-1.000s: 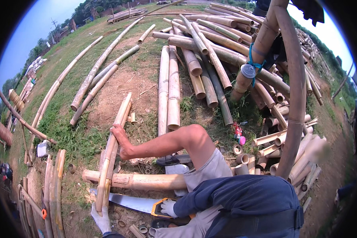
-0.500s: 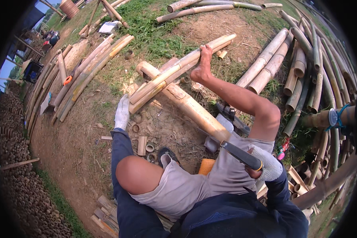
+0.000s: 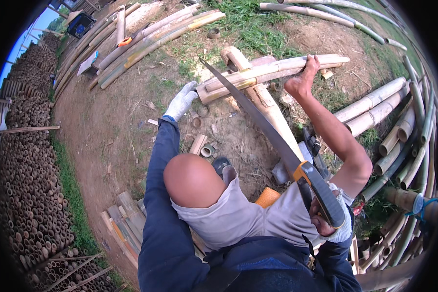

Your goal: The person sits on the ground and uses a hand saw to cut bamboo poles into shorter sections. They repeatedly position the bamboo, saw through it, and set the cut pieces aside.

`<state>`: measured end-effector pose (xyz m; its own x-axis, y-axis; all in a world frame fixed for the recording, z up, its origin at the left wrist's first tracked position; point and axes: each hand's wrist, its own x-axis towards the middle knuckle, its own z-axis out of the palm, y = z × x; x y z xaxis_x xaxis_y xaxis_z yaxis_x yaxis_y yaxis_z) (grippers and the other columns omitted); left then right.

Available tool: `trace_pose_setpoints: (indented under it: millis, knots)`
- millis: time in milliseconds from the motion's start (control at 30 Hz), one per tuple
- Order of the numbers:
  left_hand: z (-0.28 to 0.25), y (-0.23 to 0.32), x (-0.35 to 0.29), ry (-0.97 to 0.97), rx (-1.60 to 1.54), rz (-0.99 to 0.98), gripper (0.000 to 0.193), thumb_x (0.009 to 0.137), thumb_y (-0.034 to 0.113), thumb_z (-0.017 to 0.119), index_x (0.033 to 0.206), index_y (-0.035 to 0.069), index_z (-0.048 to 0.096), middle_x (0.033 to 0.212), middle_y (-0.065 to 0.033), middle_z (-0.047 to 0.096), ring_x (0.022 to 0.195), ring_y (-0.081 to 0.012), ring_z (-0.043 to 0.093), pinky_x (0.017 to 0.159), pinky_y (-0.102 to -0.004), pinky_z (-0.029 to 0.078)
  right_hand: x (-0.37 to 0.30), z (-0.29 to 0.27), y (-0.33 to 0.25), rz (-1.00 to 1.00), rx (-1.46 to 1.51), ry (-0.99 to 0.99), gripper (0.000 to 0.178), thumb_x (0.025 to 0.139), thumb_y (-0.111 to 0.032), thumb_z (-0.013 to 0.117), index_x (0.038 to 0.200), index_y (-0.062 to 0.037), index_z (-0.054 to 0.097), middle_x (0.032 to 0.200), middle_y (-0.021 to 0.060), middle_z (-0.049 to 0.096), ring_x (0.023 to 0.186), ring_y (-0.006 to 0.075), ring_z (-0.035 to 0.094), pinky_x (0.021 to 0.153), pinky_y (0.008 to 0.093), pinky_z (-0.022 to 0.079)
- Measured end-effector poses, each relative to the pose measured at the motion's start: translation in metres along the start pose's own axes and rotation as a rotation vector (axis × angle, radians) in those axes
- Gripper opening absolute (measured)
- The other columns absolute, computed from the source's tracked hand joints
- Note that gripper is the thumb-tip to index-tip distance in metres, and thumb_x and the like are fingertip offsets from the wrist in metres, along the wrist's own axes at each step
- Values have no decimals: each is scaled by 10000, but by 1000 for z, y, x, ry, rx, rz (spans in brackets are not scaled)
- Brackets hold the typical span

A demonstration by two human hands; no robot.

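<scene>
My right hand (image 3: pixel 326 225), in a whitish knit glove with the fingertips showing, is wrapped round the black and orange handle of a hand saw (image 3: pixel 265 119). Its long dark blade slants up and to the left, passing in view over the bamboo pole and the end of the split pieces; whether it touches them I cannot tell. Split bamboo pieces (image 3: pixel 272 73) lie crosswise on a thick bamboo pole (image 3: pixel 282 121), with my bare foot (image 3: pixel 301 82) pressing on their right part. Against their left end is my gloved left hand (image 3: pixel 181 101), fingers stretched out.
Bamboo offcuts (image 3: pixel 198 144) lie on the dirt between my legs. Long bamboo poles (image 3: pixel 374 109) are heaped at the right, and split lengths (image 3: pixel 146 46) at the upper left. A large stack of cut bamboo tubes (image 3: pixel 27 194) fills the left side.
The saw has swung up, and its blade now shows at full length across the pole. My left hand stays at the bamboo's end. The whole view has shifted toward the left.
</scene>
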<state>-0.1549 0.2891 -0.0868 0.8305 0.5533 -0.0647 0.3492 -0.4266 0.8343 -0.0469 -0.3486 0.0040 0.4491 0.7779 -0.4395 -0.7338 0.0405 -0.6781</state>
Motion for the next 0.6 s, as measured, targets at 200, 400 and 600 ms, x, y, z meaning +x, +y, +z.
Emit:
trace_pose_setpoints:
  millis: [200,400,600]
  knots:
    - [16,55,-7,-1,536,-81,1034,753,370,904,1612,55,421,1575,-245,532,1465,-427,520,1213,-464,432,149,149,39,-742,-858,-193,294,945,-40,716,1213,-23,595,1050,79,638,903,201,640,814,294,504]
    - [38,64,9,127,643,-156,819,619,316,997,1277,25,606,1227,-264,727,1132,-459,731,966,-491,606,193,182,68,-600,-931,-64,419,810,-126,740,1187,5,613,1058,209,598,893,387,676,806,425,561]
    - [42,53,5,144,703,-113,706,653,228,979,1206,9,598,1175,-272,737,1115,-450,735,939,-511,605,162,161,102,-449,-674,-68,499,833,-47,741,1307,-25,583,1076,129,633,953,255,671,878,357,549]
